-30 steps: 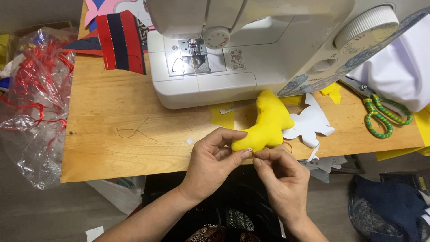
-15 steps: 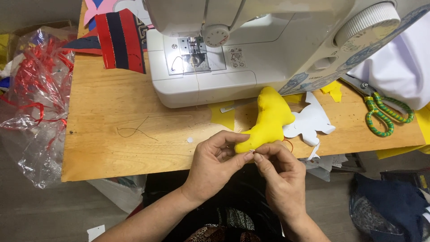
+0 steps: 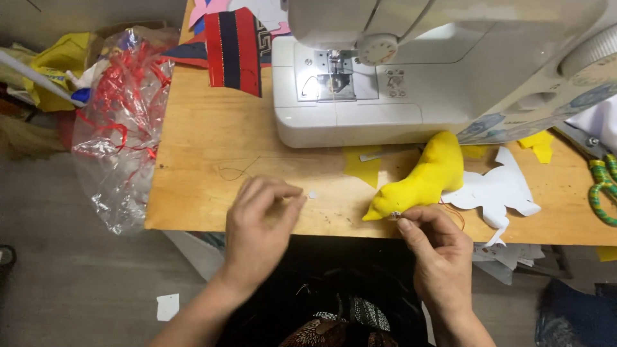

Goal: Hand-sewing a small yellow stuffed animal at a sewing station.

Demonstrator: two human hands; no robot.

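A stuffed yellow fabric shape (image 3: 424, 178) lies on the wooden table (image 3: 205, 148) in front of the white sewing machine (image 3: 411, 71). My right hand (image 3: 434, 254) pinches the shape's narrow near end, where a small metal glint shows at the fingertips. A thin red thread loops beside that hand. My left hand (image 3: 260, 222) hovers over the table's front edge to the left, apart from the shape, fingers loosely curled; whether it holds anything I cannot tell.
A white paper cut-out (image 3: 498, 193) lies right of the yellow shape. Yellow fabric scraps (image 3: 363, 168) sit by the machine base. Green-handled scissors (image 3: 604, 189) are far right. A clear bag with red strips (image 3: 122, 122) hangs off the table's left side. Striped fabric (image 3: 234, 48) lies behind.
My left hand has let go of the yellow shape and moved left along the table edge. My right hand stays at the shape's near end. The view has shifted closer.
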